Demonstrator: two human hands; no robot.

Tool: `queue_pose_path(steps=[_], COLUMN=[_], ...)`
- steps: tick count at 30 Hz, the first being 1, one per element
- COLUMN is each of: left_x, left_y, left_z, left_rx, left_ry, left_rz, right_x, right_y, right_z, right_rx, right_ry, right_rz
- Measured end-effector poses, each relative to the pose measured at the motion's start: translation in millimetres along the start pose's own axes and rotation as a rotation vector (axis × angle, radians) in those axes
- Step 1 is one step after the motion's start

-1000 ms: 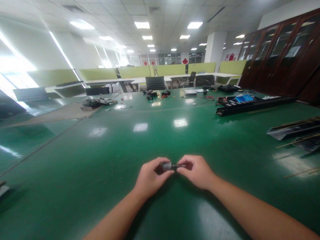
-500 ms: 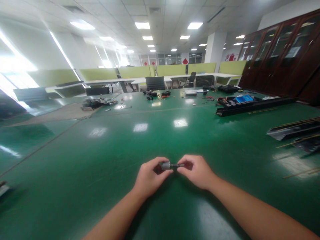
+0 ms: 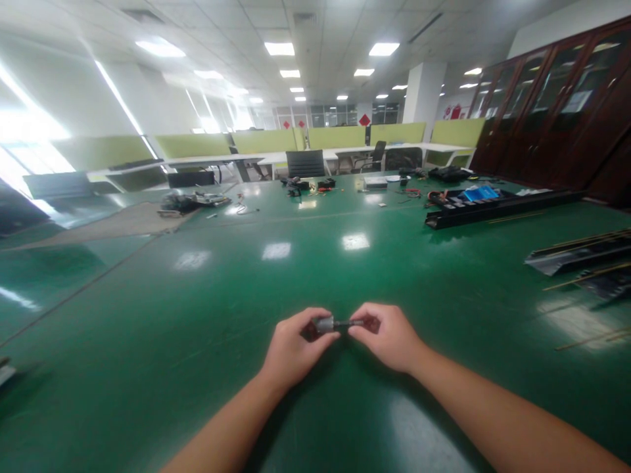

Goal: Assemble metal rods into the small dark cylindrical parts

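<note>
Left hand [image 3: 290,348]: thumb and fingers pinching the grey cylinder [image 3: 325,324].
Right hand [image 3: 393,338]: fingertips pinching the dark rod [image 3: 341,323].
Cylinder–rod line: between the hands, roughly level; contact with the green table [image 3: 296,282] cannot be told.
Rod axis: best held straight with the cylinder, lightly, without sideways force.

On the table [image 3: 221,282], a long channel [image 3: 503,209] lies beyond the hands, to the right; chairs [image 3: 305,164] stand behind the table.
</note>
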State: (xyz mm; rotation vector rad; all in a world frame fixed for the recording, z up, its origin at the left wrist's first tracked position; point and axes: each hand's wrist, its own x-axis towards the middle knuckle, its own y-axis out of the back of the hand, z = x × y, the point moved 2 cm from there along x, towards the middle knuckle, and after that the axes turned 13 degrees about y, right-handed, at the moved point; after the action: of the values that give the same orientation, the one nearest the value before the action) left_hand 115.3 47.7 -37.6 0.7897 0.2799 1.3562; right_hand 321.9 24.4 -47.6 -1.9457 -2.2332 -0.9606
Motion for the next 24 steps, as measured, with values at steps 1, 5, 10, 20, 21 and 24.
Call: queue_pose_path(steps=[1, 5, 10, 20, 21, 24], left_x=[0.2, 0.7, 1.1, 1.1, 1.1, 1.5], left_y=[0.0, 0.1, -0.4, 0.5, 0.5, 0.5], left_z=[-0.3, -0.9, -2.7, -2.3, -1.8, -1.6], left_rx=[-0.001, -0.011, -0.016, -0.01, -0.013, -0.022], left_ry=[0.0, 0.005, 0.017, 0.01, 0.006, 0.005], left_rz=[0.0, 0.002, 0.001, 0.015, 0.016, 0.018], right_x=[-0.1, 0.4, 0.5, 0.8, 0.9, 0.9], right_y=[-0.2, 0.1, 1.1, 1.9, 1.9, 2.3], right_z=[-0.1, -1.2, -0.4, 1.0, 1.1, 1.4], right_rx=[-0.001, -0.019, -0.008, -0.016, -0.018, -0.032], right_ry=[0.001, 0.002, 0.004, 0.005, 0.007, 0.014], right_rz=[0.001, 0.015, 0.025, 0.035, 0.034, 0.035])
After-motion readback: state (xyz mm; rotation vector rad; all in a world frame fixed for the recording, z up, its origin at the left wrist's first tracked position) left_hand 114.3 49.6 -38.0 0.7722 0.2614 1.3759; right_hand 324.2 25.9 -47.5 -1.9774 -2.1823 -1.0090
